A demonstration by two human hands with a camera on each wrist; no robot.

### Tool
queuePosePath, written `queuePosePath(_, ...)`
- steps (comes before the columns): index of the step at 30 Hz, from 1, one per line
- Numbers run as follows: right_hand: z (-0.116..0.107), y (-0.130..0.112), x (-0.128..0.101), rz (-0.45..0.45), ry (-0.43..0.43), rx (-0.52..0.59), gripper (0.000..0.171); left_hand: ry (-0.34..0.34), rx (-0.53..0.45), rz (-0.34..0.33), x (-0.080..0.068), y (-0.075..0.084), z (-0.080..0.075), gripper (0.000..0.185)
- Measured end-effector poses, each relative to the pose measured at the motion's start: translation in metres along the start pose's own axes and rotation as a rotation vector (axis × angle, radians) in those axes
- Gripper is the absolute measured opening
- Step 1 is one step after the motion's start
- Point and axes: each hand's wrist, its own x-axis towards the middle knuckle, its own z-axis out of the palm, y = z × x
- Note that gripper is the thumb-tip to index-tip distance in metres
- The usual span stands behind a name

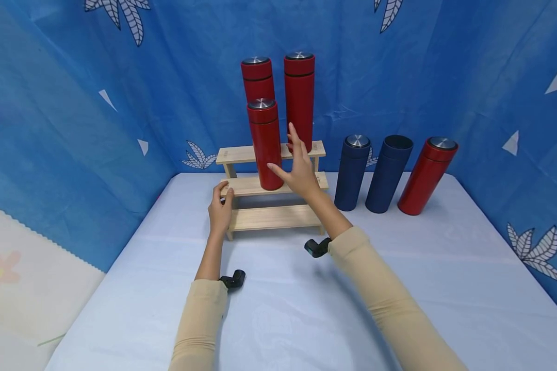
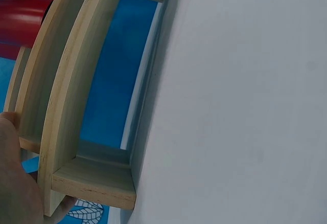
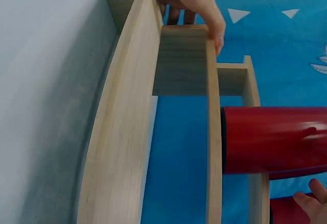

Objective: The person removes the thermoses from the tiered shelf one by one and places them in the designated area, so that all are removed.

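Observation:
A three-tier wooden shelf [image 1: 274, 217] stands on the table. My left hand [image 1: 220, 207] grips the left end of its middle tier, thumb in front; in the right wrist view that hand [image 3: 191, 1] appears at the top. On the middle tier a red thermos bottle [image 1: 265, 147] stands upright. Two more red bottles stand on the top tier, a left one [image 1: 256, 82] partly hidden and a right one [image 1: 299, 98]. My right hand [image 1: 301, 172] is just right of the front bottle, fingers straight and spread, thumb close to its side. Whether it touches, I cannot tell.
On the table right of the shelf stand a blue bottle with a silver lid top [image 1: 351, 175], a blue bottle with a dark top [image 1: 388, 175] and a red bottle [image 1: 427, 178]. Blue patterned cloth [image 1: 204, 77] hangs behind and on both sides.

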Motion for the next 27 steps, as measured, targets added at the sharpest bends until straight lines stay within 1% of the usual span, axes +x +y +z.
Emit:
queuePosePath(3,0.007,-0.002,0.002,0.008,-0.058,-0.041,0.097,0.001,-0.005,0.005,0.000,0.001,-0.001,0.048)
queuePosePath(11,0.018,-0.002,0.009,0.061,-0.133,-0.110,0.103,-0.003,0.004,0.002,0.002,-0.002,0.001,0.048)
queuePosePath(15,0.018,-0.001,0.012,0.062,-0.137,-0.139,0.104,0.007,0.006,0.000,0.001,-0.001,0.001,0.047)
queuePosePath(19,0.016,-0.003,0.011,0.055,-0.113,-0.150,0.106,0.003,0.004,0.003,0.000,-0.001,0.001,0.047)
queuePosePath(23,0.012,-0.007,0.005,0.039,-0.093,-0.133,0.107,-0.003,0.010,0.013,0.000,0.000,0.002,0.046)
queuePosePath(27,0.006,-0.012,-0.004,0.011,-0.088,-0.105,0.106,0.013,0.014,0.022,0.000,0.001,0.001,0.046)
